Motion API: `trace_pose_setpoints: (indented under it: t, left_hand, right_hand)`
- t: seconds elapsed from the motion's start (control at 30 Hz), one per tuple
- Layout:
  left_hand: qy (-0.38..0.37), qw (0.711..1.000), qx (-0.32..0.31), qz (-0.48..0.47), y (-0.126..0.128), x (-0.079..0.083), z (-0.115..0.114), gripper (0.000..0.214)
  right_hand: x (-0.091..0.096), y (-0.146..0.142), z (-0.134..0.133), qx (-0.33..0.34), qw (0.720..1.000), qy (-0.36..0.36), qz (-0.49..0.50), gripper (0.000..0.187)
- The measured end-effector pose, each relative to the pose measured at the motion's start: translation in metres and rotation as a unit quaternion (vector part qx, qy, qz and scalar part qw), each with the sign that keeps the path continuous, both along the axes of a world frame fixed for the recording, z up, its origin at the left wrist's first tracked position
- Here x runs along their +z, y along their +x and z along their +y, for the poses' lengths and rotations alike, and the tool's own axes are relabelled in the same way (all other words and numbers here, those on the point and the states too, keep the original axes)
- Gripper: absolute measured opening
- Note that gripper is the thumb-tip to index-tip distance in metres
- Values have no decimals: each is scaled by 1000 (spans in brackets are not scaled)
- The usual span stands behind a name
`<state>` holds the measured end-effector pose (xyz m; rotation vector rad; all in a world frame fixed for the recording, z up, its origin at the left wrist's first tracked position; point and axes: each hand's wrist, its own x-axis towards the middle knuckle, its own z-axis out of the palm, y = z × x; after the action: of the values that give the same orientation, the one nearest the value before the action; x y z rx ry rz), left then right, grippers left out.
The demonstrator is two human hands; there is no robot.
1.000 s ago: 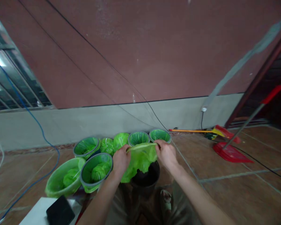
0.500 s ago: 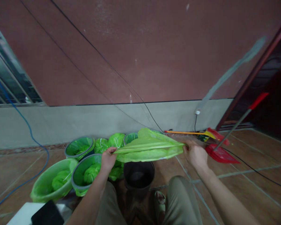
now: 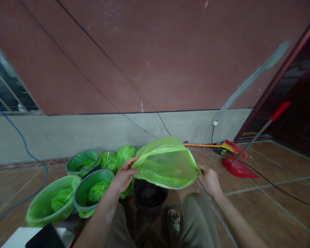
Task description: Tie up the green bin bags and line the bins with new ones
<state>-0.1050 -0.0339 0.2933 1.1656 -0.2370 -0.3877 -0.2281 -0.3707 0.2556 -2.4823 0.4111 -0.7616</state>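
Green thin plastic bag point(image 3: 166, 165) is held mouth-open between both hands, just above a dark empty bucket point(image 3: 150, 194) that stands between the person's knees. Left hand point(image 3: 124, 175) pinches the bag's near-left rim with fingers closed on the film; right hand point(image 3: 209, 179) grips the right rim the same way, hands pulled apart so the opening stays spread and roughly level over the bucket. Left of the bucket, touching each other, are lined buckets point(image 3: 91, 191) already holding green plastic, plus tied green bundles point(image 3: 119, 158) behind. A dark phone point(image 3: 45, 237) lies on a white surface near left. Farther right on the tiled floor: red dustpan point(image 3: 239, 167), broom handle point(image 3: 205, 145), black cable point(image 3: 279, 187).
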Motion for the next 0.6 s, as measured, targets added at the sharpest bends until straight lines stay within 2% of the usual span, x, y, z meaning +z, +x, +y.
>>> trace_pose_setpoints:
  t: [0.07, 0.13, 0.17, 0.23, 0.3, 0.37, 0.43, 0.47, 0.5, 0.53, 0.6]
  left_hand:
    - [81, 994, -25, -63, 3, -5, -2, 54]
    - [213, 966, 2, -144, 10, -12, -2, 49]
    - [286, 940, 41, -183, 14, -16, -2, 46]
    - [412, 865, 143, -250, 23, -24, 1, 43]
    - [488, 792, 225, -289, 29, -30, 6, 45]
    - [534, 743, 264, -306, 34, -32, 13, 46]
    - [561, 714, 291, -301, 39, -32, 21, 44]
    - [564, 711, 304, -290, 40, -32, 25, 43]
    - [556, 721, 312, -272, 42, -33, 27, 42]
    - [536, 744, 317, -242, 44, -34, 29, 42]
    - [462, 816, 308, -160, 46, -38, 28, 43]
  right_hand:
    - [1, 3, 1, -35, 996, 78, 4, 32]
    - [4, 6, 1, -73, 988, 136, 13, 33]
    - [6, 7, 0, -80, 985, 150, 21, 34]
    - [10, 6, -2, -80, 985, 146, 36, 37]
    - [14, 2, -4, -76, 990, 110, 39, 41]
    - [17, -3, -8, -83, 994, 70, 30, 43]
    - [18, -8, -12, -105, 993, 51, 28, 44]
    - [18, -10, -14, -116, 992, 49, 31, 44]
    - [16, -12, -16, -124, 990, 46, 38, 43]
    - [14, -13, -17, -128, 990, 37, 47, 43]
    - [7, -14, -18, -132, 989, 5, 70, 42]
